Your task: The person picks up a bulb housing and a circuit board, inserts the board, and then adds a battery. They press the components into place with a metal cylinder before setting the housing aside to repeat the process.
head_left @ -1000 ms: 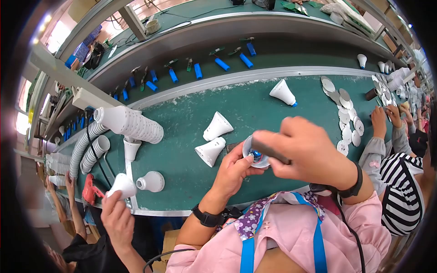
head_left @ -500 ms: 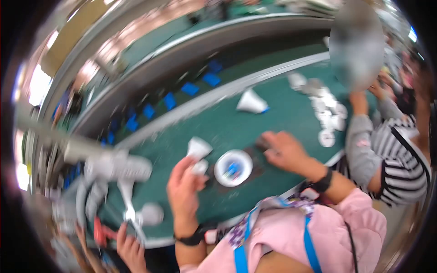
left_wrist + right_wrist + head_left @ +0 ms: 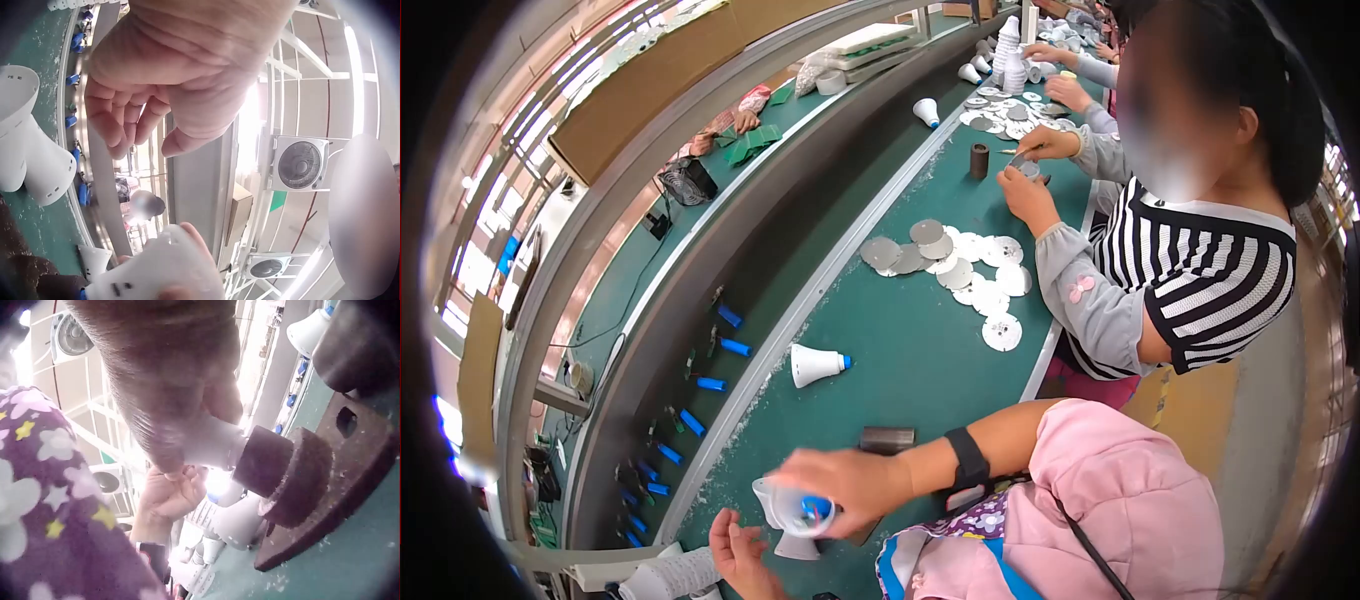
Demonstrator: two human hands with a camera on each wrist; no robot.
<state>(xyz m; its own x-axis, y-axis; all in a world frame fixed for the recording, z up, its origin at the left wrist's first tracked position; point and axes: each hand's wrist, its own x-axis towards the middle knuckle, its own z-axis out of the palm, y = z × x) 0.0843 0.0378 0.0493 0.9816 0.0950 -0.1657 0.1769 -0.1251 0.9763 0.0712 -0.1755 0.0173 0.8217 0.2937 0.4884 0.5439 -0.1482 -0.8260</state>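
My right hand (image 3: 845, 490) grips a white cone-shaped lamp housing (image 3: 792, 515) by its side; a blue part and wires show inside its wide mouth. In the right wrist view, the narrow end of this housing (image 3: 212, 444) is right at the round post of a rusty metal fixture (image 3: 294, 478). Beside it my left hand (image 3: 745, 560) is raised and holds nothing, its fingers loosely bent, as the left wrist view also shows. Two more white housings (image 3: 47, 165) lie close by on the green table. A dark metal cylinder (image 3: 887, 440) lies just behind my right wrist.
A blue-tipped housing (image 3: 815, 365) lies farther back. Round discs (image 3: 1002, 332) are spread to the right, before a person in a striped top (image 3: 1220, 270) whose hands work at the table. Blue parts (image 3: 710, 384) line the dark channel; stacked housings (image 3: 670, 575) stand left.
The head view has swung right. My left hand has let go of the housing, which my right hand now grips. The dark metal cylinder has left my right hand and lies on the table.
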